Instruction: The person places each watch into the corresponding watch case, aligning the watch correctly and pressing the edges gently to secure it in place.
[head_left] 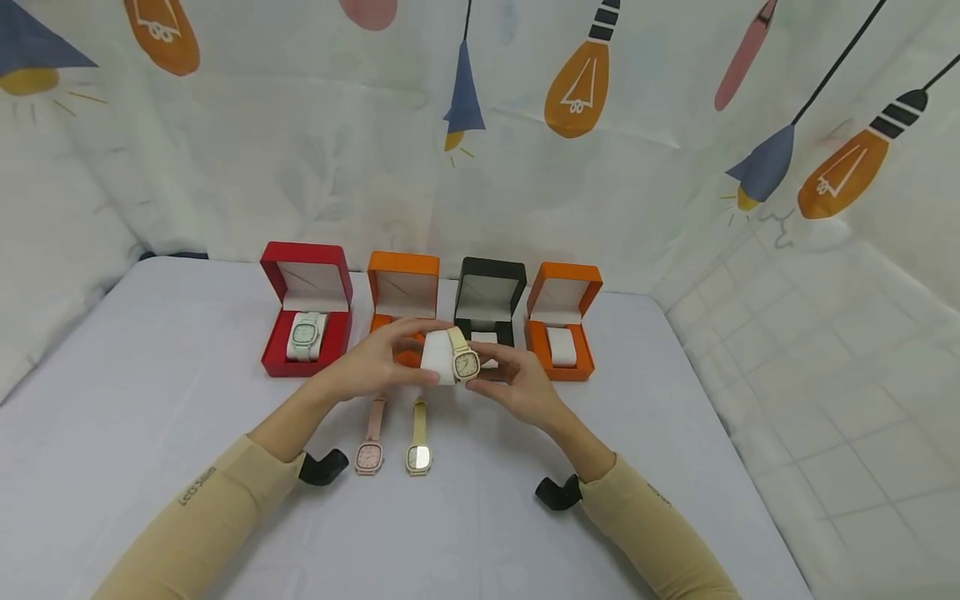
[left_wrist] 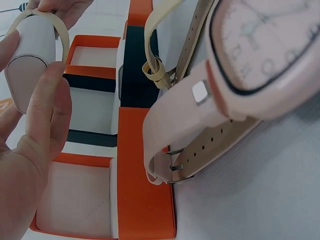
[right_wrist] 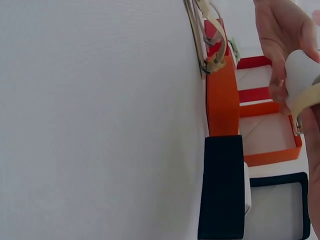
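Observation:
A white watch cushion [head_left: 437, 358] is held above the table, just in front of the boxes. My left hand [head_left: 390, 358] grips its left end between thumb and fingers. Around the cushion's right part goes a cream watch [head_left: 466, 364], its dial facing me. My right hand [head_left: 521, 383] pinches the watch side with thumb and fingers. In the left wrist view the cream strap [left_wrist: 65, 37] loops over the cushion [left_wrist: 30, 75]. Behind the hands stands an open orange box [head_left: 405, 263], its inside partly hidden. A pink watch [head_left: 369, 457] and a pale yellow watch [head_left: 419, 458] lie on the table nearer me.
An open red box [head_left: 274, 343] at the left holds a pale watch [head_left: 304, 335] on its cushion. An open black box [head_left: 491, 269] and another orange box [head_left: 587, 358] stand to the right, each with a white cushion. A white cloth covers the table [head_left: 480, 533]; a printed curtain [head_left: 510, 192] hangs behind.

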